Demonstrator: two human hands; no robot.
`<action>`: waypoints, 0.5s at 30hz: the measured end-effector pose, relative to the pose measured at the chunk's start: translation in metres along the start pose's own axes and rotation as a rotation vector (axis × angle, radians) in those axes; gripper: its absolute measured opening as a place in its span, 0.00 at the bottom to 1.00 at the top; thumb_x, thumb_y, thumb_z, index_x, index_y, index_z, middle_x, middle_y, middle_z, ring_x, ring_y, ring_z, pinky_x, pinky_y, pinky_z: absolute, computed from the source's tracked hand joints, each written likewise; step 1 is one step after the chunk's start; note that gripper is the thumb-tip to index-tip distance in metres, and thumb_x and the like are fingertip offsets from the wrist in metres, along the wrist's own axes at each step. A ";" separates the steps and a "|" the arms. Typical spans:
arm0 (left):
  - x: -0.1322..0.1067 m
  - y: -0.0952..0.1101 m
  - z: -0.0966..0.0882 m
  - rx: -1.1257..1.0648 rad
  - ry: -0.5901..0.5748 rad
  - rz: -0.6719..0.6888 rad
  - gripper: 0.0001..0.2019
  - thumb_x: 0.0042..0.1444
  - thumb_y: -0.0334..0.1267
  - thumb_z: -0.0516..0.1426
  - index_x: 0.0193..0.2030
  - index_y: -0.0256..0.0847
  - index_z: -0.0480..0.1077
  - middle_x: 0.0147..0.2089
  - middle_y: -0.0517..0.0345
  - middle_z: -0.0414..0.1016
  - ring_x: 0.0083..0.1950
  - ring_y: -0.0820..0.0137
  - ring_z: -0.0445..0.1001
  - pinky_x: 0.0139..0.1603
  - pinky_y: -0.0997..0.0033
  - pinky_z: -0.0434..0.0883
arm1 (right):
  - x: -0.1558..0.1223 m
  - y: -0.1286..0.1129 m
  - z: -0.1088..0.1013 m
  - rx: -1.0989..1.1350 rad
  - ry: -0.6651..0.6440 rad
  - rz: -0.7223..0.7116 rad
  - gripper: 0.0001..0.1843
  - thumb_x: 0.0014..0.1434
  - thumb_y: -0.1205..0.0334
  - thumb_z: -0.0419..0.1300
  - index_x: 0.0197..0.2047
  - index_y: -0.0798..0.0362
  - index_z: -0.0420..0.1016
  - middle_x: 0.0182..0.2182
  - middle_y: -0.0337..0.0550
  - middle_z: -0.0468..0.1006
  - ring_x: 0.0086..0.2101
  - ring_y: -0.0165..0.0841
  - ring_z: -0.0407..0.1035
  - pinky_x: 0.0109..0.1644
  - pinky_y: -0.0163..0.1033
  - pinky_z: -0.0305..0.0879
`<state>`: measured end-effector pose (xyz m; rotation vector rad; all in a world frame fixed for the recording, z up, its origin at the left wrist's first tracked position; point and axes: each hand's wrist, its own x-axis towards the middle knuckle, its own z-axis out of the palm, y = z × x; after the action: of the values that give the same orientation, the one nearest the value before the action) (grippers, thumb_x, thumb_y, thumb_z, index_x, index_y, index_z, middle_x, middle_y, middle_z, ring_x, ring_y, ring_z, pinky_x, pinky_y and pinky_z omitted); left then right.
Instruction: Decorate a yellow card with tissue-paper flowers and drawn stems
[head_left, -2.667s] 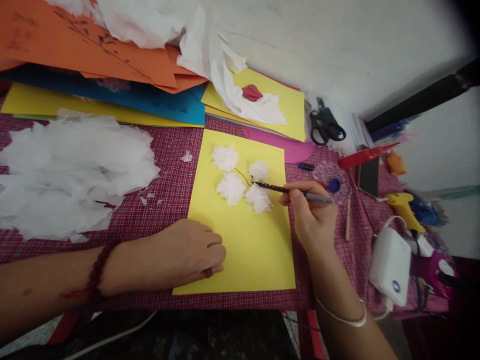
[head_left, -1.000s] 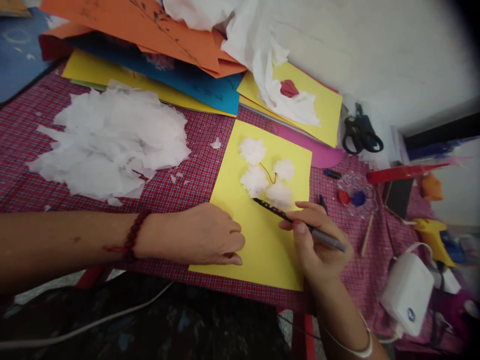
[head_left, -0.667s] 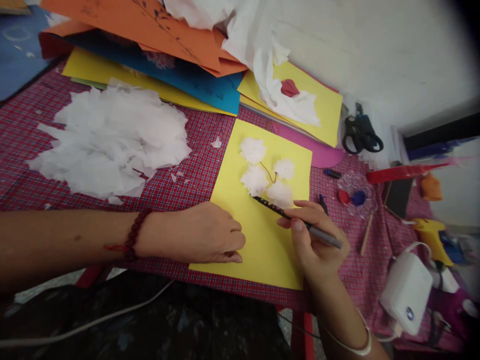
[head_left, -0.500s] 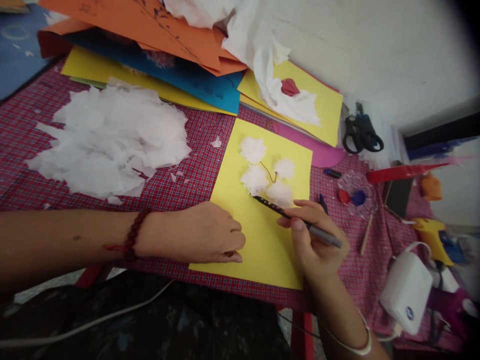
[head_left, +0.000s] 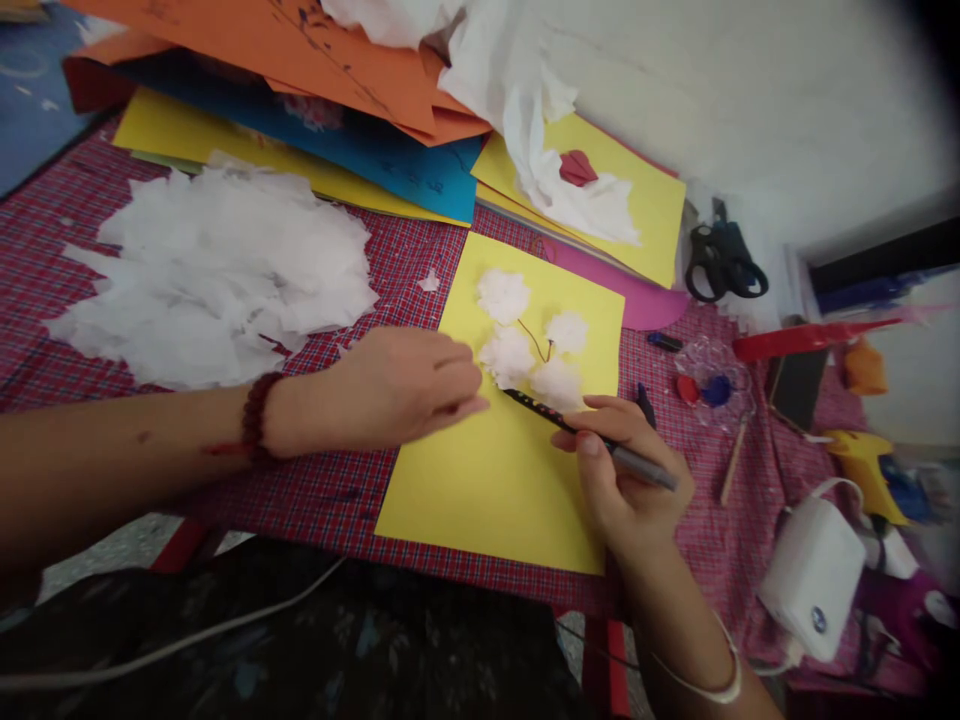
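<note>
On the patterned cloth lies a sheet of yellow paper (head_left: 480,490) bearing several fluffy white paper flowers (head_left: 504,296), with thin brown stem lines between them. My right hand (head_left: 634,480) grips a black pen (head_left: 562,420) with coloured dots and a grey end. Its tip is at the lower edge of the lower left flower (head_left: 506,354). My left hand (head_left: 382,388), below a dark red bead bracelet (head_left: 259,415), is over the paper's left edge, close to that flower. Its fingers are curled together; whatever they may hold is hidden.
A heap of torn white tissue (head_left: 225,270) lies at left. Behind are stacked coloured sheets (head_left: 442,185) and crumpled white tissue (head_left: 525,130). To the right are black scissors (head_left: 724,260), a clear paint dish (head_left: 705,385), a brush (head_left: 733,465), a yellow glue gun (head_left: 862,470) and a white device (head_left: 814,580).
My left hand has lifted from the lower part of the yellow paper and moved up, toward the flowers. My right hand and the pen have barely moved.
</note>
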<state>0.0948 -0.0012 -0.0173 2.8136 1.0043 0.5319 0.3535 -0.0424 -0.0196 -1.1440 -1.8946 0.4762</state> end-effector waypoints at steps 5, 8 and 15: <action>0.010 -0.023 0.008 0.103 -0.063 -0.099 0.12 0.68 0.34 0.49 0.44 0.34 0.73 0.47 0.49 0.76 0.51 0.62 0.73 0.53 0.60 0.68 | 0.003 -0.006 -0.004 -0.059 -0.076 -0.038 0.09 0.60 0.69 0.59 0.42 0.46 0.76 0.29 0.37 0.83 0.34 0.36 0.79 0.51 0.51 0.72; 0.009 -0.022 0.011 0.153 -0.106 -0.094 0.12 0.67 0.34 0.49 0.46 0.35 0.73 0.48 0.49 0.76 0.53 0.61 0.72 0.55 0.59 0.67 | 0.002 -0.013 -0.009 -0.130 -0.163 -0.075 0.10 0.61 0.69 0.60 0.44 0.46 0.75 0.34 0.39 0.84 0.37 0.36 0.79 0.52 0.50 0.72; 0.008 -0.020 0.014 0.154 -0.075 -0.127 0.13 0.67 0.34 0.50 0.46 0.34 0.74 0.51 0.47 0.76 0.54 0.60 0.72 0.56 0.57 0.66 | -0.011 -0.019 -0.014 -0.220 -0.232 -0.132 0.14 0.61 0.69 0.61 0.50 0.47 0.74 0.45 0.44 0.83 0.47 0.38 0.77 0.52 0.48 0.71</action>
<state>0.0935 0.0199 -0.0329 2.8499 1.2484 0.3468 0.3574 -0.0629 -0.0042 -1.1330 -2.2534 0.3442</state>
